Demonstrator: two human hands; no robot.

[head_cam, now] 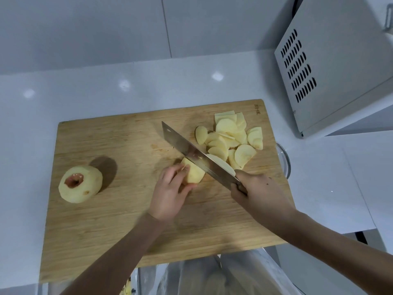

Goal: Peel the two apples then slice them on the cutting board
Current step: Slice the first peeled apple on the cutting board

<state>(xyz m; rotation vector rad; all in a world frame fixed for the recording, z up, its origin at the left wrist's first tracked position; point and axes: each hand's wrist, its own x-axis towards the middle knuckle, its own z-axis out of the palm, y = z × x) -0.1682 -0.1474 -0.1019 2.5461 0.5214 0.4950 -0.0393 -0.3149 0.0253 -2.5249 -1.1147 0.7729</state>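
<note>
White counter (127, 86); cutting board (119, 209), corner stamp (258, 109) unreadable; left hand (170, 192) grips apple piece (194, 172), right hand (259, 192) grips cleaver (191, 150).

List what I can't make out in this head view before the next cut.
Knife handle: head view, wrapped by the right hand.
Apple piece, near side: head view, covered by the left hand; the knife hides the cut line.
Glass bowl: head view, only a rim arc shows past the cutting board's right edge.
Board stamp: too small to read.
Plastic bag at the bottom: blurred, cut by the frame edge.
</note>
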